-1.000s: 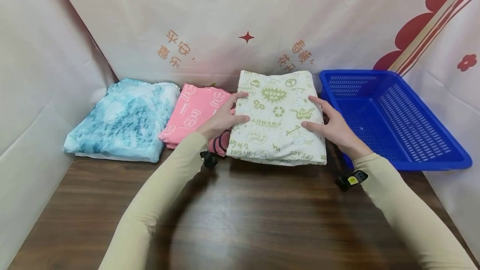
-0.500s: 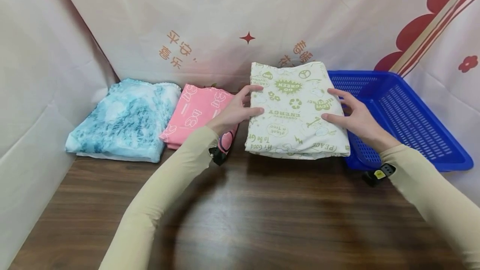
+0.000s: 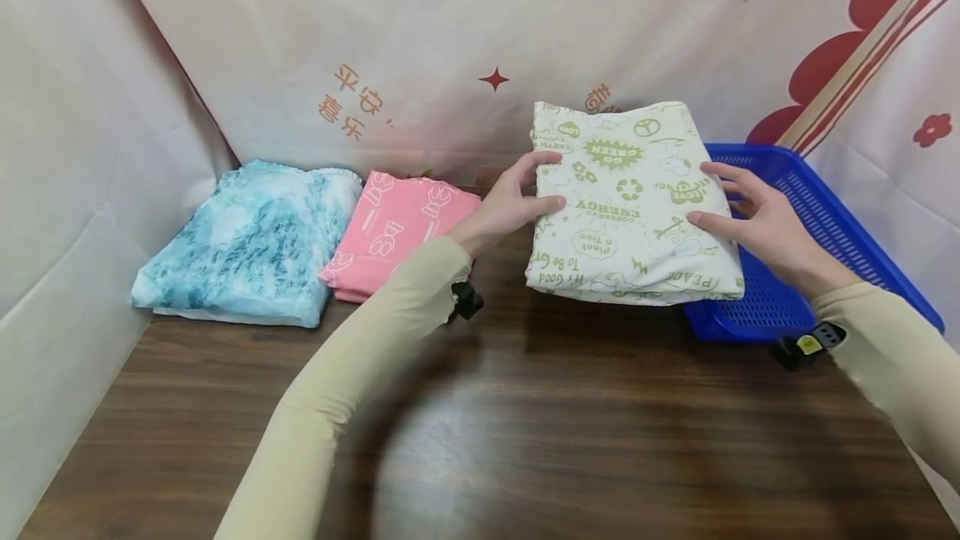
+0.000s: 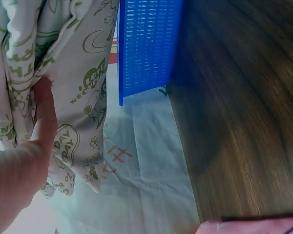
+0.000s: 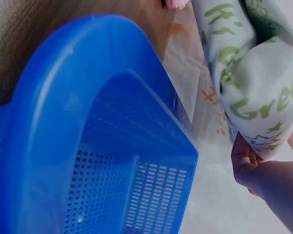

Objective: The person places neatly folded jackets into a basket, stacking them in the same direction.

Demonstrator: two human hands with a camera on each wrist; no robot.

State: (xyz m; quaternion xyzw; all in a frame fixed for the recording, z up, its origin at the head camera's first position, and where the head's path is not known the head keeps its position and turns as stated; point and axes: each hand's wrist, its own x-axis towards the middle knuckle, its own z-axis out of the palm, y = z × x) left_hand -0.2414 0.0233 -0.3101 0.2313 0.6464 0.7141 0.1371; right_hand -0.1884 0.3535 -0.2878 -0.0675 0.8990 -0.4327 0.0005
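Note:
A folded white cloth with green print [image 3: 630, 207], its kind of garment not shown, hangs above the table between both hands. My left hand [image 3: 510, 202] grips its left edge, thumb and fingertips on top and other fingers curled beneath. On the opposite edge my right hand [image 3: 768, 227] holds it the same way. In the left wrist view, loose folds of the cloth [image 4: 78, 87] droop past the fingers. From the right wrist, its folded side [image 5: 256, 83] shows beside the blue basket [image 5: 53, 122]. The cloth covers the basket's left part in the head view.
The blue plastic basket [image 3: 847, 215] stands on the right of the wooden table [image 3: 570, 423]. A folded blue tie-dye cloth [image 3: 247, 240] and a folded pink cloth [image 3: 405, 223] lie at the left. A printed white curtain [image 3: 420, 32] hangs behind.
Both hands have lifted the white printed cloth and carried it right, from beside the pink cloth to over the basket's left edge. The blue and pink cloths have stayed put.

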